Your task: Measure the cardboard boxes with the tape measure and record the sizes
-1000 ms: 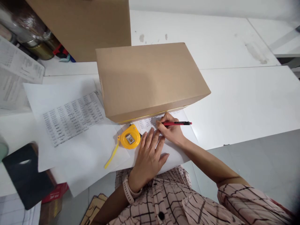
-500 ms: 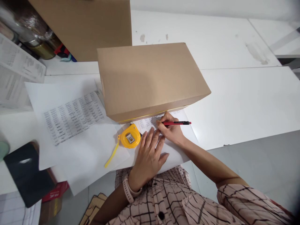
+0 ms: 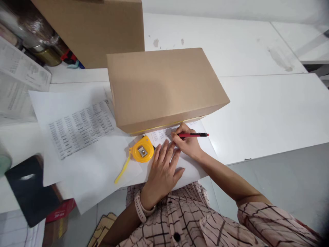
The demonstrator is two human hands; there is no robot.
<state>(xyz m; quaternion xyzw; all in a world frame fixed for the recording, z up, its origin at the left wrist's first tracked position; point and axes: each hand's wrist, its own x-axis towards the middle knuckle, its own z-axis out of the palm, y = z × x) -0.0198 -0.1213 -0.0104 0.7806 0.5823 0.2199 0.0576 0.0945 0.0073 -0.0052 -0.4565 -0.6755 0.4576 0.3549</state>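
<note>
In the head view my right hand (image 3: 188, 142) grips a red and black pen (image 3: 194, 134), its tip hidden by my fingers close to the written rows on a white paper sheet (image 3: 199, 168). Flat on that same sheet lies my left hand (image 3: 164, 166), fingers extended, holding nothing. A yellow tape measure (image 3: 142, 150) with a yellow wrist strap sits just left of my left fingertips. Right behind both hands stands a closed cardboard box (image 3: 167, 85), and a thin yellow strip runs along its lower front edge.
A larger cardboard box (image 3: 102, 31) stands at the back left. Printed sheets (image 3: 82, 128) lie on the left, some overhanging the white table's (image 3: 269, 113) front edge. A dark flat object (image 3: 29, 190) is at far left, near jars (image 3: 47, 55).
Almost nothing differs. The pen's rear end has shifted very slightly left, and the whole view has moved a little. My left hand stays flat on the paper.
</note>
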